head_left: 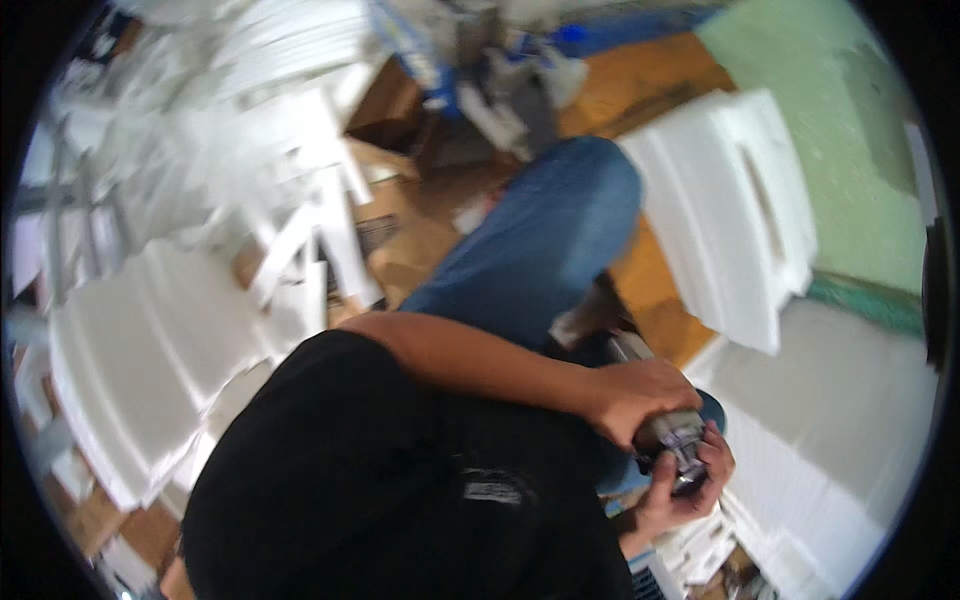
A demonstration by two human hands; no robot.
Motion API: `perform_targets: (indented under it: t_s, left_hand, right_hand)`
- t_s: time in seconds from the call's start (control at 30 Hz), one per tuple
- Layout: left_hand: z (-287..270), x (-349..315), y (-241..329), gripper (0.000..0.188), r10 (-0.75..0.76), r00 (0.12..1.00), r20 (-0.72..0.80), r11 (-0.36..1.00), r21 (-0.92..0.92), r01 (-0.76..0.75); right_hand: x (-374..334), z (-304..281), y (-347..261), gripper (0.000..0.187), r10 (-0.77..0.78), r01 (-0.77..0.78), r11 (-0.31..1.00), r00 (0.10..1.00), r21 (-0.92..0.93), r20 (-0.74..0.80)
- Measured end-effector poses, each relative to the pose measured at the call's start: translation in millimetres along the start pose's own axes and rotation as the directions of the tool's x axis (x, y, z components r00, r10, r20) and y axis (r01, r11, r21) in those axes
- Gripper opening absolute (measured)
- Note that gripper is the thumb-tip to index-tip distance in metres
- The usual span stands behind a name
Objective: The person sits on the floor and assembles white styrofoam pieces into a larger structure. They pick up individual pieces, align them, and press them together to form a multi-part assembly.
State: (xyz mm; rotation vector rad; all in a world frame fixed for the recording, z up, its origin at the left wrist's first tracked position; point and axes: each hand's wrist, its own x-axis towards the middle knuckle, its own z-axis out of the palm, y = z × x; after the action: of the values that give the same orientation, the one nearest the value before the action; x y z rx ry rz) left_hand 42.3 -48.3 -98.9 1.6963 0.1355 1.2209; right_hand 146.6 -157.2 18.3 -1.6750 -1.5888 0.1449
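My left hand point(645, 395) reaches across my body to the right and is closed round a grey-brown, rounded object with a shiny metallic end point(680, 445). A greyish length point(630, 347) sticks out on the far side of this hand; I cannot tell whether it belongs to the same object. Fingers and thumb of my right hand point(690, 485) grip the shiny end from the near right side. Blur hides the object's exact kind. Both hands are close to my bent knee in blue jeans point(555, 225).
Ribbed white foam blocks stand at the right point(715, 215) and left point(150, 350). White foam strips point(320, 240) and cloudy plastic wrap point(190, 140) are heaped at the far left. Brown cardboard point(405, 255) lies past my leg. A pale green wall point(830, 130) rises at far right.
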Motion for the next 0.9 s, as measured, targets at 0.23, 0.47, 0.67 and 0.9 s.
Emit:
perform_targets:
  t_s: [0.23,0.47,0.67,0.9]
  left_hand:
    - [-38,43,38,0.078,0.244,0.968,-0.065,0.964,0.127,-0.235]
    - [-132,54,76,0.072,0.277,0.918,-0.284,0.902,0.406,-0.146]
    - [-184,-66,67,0.086,-0.199,0.874,-0.443,0.782,0.466,0.414]
    - [-227,-196,53,0.068,-0.969,0.247,0.003,0.027,-0.993,0.117]
  right_hand:
    - [32,-9,-46,0.039,-0.298,0.291,0.954,0.945,-0.068,-0.134]
    - [103,51,-92,0.038,-0.495,0.508,0.852,0.86,0.125,-0.121]
    - [98,162,-107,0.039,-0.337,0.27,0.907,0.926,0.324,0.173]
    - [51,275,-80,0.036,-0.611,0.437,0.745,0.75,0.504,0.254]
